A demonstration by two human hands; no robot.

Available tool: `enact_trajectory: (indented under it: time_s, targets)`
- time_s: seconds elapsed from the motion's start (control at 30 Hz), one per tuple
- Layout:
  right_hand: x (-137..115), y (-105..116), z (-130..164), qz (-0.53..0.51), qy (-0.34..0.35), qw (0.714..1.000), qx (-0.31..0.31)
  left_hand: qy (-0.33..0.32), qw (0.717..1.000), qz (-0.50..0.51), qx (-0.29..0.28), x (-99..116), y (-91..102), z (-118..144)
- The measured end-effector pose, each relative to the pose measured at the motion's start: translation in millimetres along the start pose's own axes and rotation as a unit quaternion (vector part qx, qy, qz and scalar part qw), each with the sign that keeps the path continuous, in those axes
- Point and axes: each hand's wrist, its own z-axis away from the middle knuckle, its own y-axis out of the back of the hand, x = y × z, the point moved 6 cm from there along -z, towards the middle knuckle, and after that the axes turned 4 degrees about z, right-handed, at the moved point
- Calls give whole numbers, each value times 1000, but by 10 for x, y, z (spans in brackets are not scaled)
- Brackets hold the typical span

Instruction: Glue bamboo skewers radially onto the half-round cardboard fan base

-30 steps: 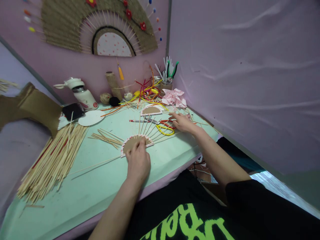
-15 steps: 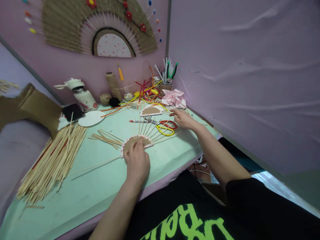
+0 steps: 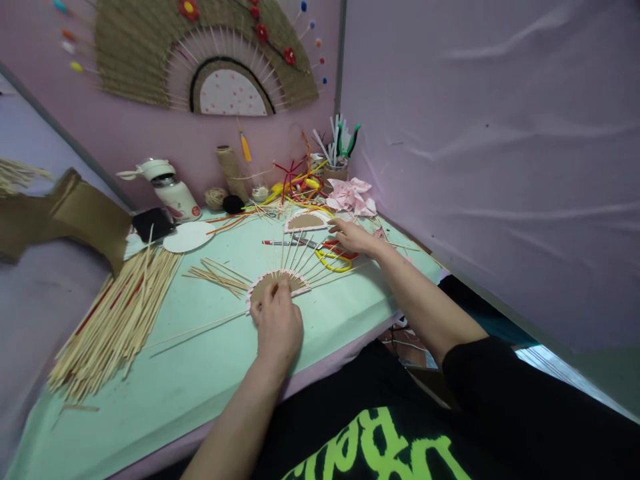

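Note:
My left hand has its fingers bent over the lower edge of a brown cardboard half-circle with a pink-and-white border, closed on it against the table. Thin wooden sticks fan out from its curved side, and one long stick points left. My right hand hovers further back, fingers stretched out and apart, holding nothing that I can see. Its fingertips are beside a second cardboard half-circle with a pale rim. Just below the right hand lie scissors with red and yellow handles, partly under the sticks, and a red-tipped pen.
A big pile of sticks covers the table's left side; a smaller bunch lies nearer. Behind are a white bottle, twine balls, pipe cleaners, pink crumpled cloth and a holder with green-handled pliers. Walls enclose the back and right.
My right hand has moved left, toward the second half-circle. My left hand stays on the front half-circle. The whole view has shifted slightly.

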Motion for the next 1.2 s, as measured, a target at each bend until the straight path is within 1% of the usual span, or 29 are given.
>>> enact_trajectory:
  time_s: [0.23,0.43,0.67,0.93,1.2]
  targets:
    - [8,-55,-83,-7,-1,1000,-8,-4,1000,-1,-7,-8,-22,-6]
    - [39,-77,-63,-17,-7,1000,-11,-14,1000,1,-12,-3,-36,-6]
    - [55,-74,-53,-19,-16,1000,-12,-16,1000,0,-14,-5,-40,-16]
    - [15,-52,-21,-27,-12,999,-14,-16,1000,2,-14,-4,-38,-12]
    - [9,-20,23,-25,-19,999,-14,-8,1000,3,-25,-6,-33,-14]
